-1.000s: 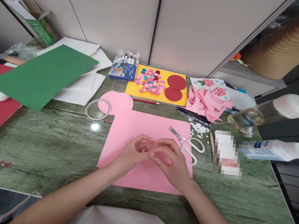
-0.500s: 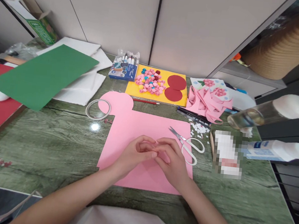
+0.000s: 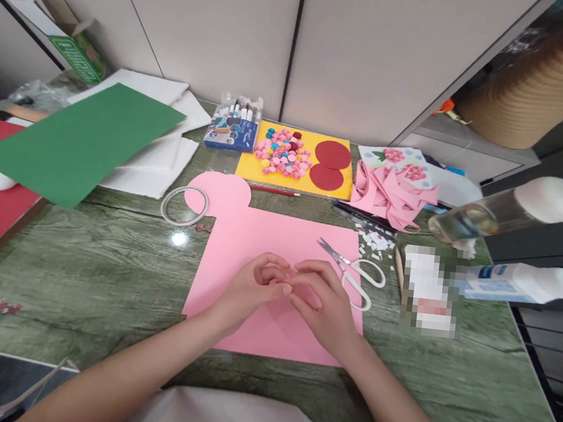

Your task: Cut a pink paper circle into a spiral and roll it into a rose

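My left hand [image 3: 258,284] and my right hand [image 3: 323,299] meet fingertip to fingertip above a pink paper sheet [image 3: 279,234]. Both are closed in a pinch; whatever sits between the fingertips is too small and hidden to make out. White-handled scissors [image 3: 350,269] lie partly open on the sheet, just beyond my right hand. Two pink paper circles [image 3: 225,195] overlap at the sheet's upper left corner, and a roll of tape [image 3: 185,206] rests over the edge of one.
A yellow sheet [image 3: 246,167] at the back bears rolled paper balls [image 3: 285,154] and dark red circles [image 3: 332,154]. Pink scraps [image 3: 394,193], pens [image 3: 364,218], a bottle [image 3: 508,208] and a white tube [image 3: 520,283] lie right. Green paper [image 3: 82,140] covers white sheets left.
My joined fingertips have shifted very slightly, with the left thumb a little further left. Everything else on the table stays where it was.
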Motion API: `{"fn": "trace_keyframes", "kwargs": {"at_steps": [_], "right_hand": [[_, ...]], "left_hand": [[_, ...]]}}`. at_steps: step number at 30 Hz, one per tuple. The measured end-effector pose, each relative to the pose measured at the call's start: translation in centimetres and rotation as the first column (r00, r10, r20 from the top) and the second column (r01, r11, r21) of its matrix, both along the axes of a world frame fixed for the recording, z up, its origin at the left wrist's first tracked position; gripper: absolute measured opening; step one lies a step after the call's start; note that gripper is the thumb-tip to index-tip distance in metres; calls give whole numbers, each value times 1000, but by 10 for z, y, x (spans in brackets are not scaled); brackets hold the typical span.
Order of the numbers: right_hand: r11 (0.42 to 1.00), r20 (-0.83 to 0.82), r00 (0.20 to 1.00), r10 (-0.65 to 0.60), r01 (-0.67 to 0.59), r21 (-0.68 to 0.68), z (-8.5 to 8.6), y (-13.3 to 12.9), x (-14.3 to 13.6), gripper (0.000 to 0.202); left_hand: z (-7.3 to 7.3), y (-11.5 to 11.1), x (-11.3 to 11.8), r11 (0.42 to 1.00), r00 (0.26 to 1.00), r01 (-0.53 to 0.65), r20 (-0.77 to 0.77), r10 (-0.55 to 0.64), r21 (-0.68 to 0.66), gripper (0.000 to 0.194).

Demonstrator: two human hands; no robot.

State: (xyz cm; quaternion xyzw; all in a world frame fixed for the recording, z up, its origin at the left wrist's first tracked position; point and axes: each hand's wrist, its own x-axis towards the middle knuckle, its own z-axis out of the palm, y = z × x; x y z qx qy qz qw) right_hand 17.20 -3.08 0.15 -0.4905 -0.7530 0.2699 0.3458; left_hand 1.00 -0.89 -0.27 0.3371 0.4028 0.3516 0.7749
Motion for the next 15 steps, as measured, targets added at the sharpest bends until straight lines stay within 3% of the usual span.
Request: {"fn": "trace_keyframes", "kwargs": {"at_steps": [6,15], "right_hand": [[997,-8,996,83,-83,1,-2,0,-1,34],[998,-21,997,-69,69,10,-3,1,0,19]], "left_hand": [[0,0,-2,999,1000,21,-15,-21,36,28],[0,-1,-1,999,1000,19,8,-20,34,29]]}}
